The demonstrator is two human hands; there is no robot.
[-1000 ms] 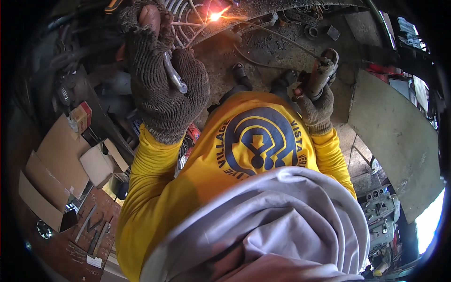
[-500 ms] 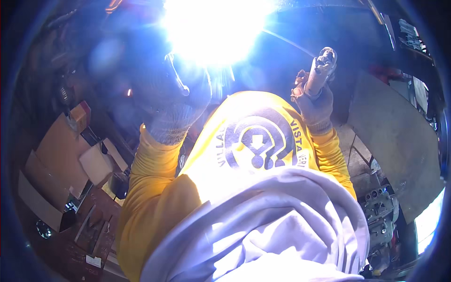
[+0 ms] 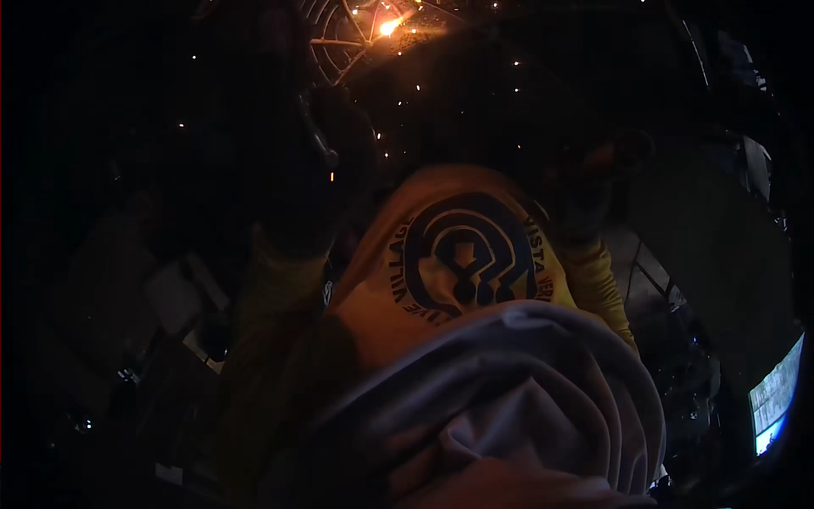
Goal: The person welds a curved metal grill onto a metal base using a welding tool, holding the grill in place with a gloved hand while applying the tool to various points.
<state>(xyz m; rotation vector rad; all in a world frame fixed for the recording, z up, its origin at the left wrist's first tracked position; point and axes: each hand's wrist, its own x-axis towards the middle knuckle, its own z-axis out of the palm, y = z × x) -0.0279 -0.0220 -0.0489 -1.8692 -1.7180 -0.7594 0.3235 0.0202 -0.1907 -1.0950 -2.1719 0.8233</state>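
Observation:
A round metal grille (image 3: 339, 42) with curved bars and spokes is at the top, and an orange-hot spot (image 3: 388, 27) glows on it. Small sparks are scattered below. My left hand (image 3: 326, 182), gloved, is almost lost in the dark just below the grille; a thin curved metal bar (image 3: 319, 140) lies along it, and its fingers are hidden. To the right, away from the glow, my gloved right hand (image 3: 585, 208) is closed around a welding electrode holder (image 3: 606, 159), only dimly visible. I cannot make out an electrode in it.
A large flat sheet (image 3: 712, 254) stands at the right, beside a bright opening (image 3: 776, 399) low at the edge. Pale cardboard pieces (image 3: 174, 297) show faintly at the left. My yellow shirt (image 3: 365, 331) and a pale draped cloth (image 3: 526, 407) fill the lower middle.
The blinding arc light has gone out, leaving an orange glow and flying sparks. The electrode holder has tipped toward the right in my right hand. My left hand has hardly moved.

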